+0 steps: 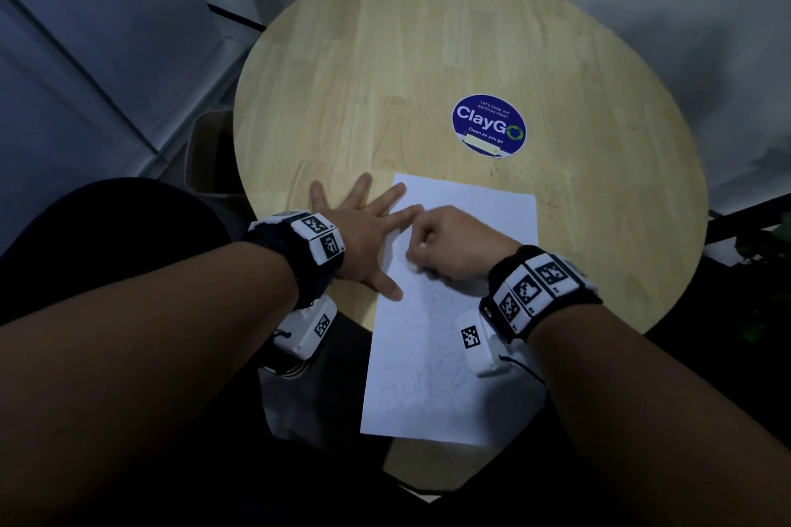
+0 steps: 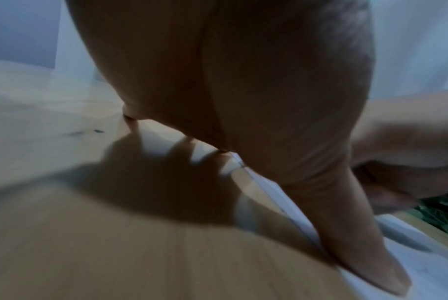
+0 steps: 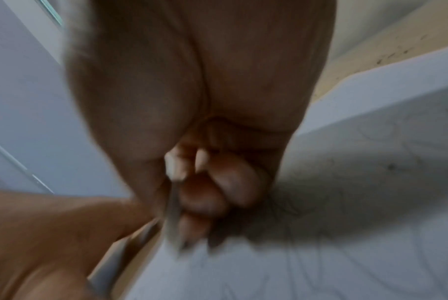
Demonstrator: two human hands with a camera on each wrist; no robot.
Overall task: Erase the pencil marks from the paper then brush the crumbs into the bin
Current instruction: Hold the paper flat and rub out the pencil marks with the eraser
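A white sheet of paper [image 1: 453, 312] with faint pencil scribbles lies on the round wooden table [image 1: 428, 68], its near end hanging over the edge. My left hand [image 1: 364, 227] lies flat with fingers spread, pressing the sheet's left edge; its thumb [image 2: 366, 253] rests on the paper [image 2: 423, 270]. My right hand [image 1: 445, 248] is curled around a small white eraser [image 1: 423, 246] and presses it onto the sheet just right of the left hand. In the blurred right wrist view the curled fingers [image 3: 217, 194] pinch the eraser [image 3: 172, 203] against the scribbled paper [image 3: 358, 223].
A beige bin [image 1: 212, 154] stands on the floor left of the table. A blue round ClayGo sticker [image 1: 489, 125] lies beyond the sheet, with dark crumbs [image 1: 496, 171] scattered near it. A dark chair [image 1: 128, 218] sits at the near left, and green leaves [image 1: 766, 244] at the right.
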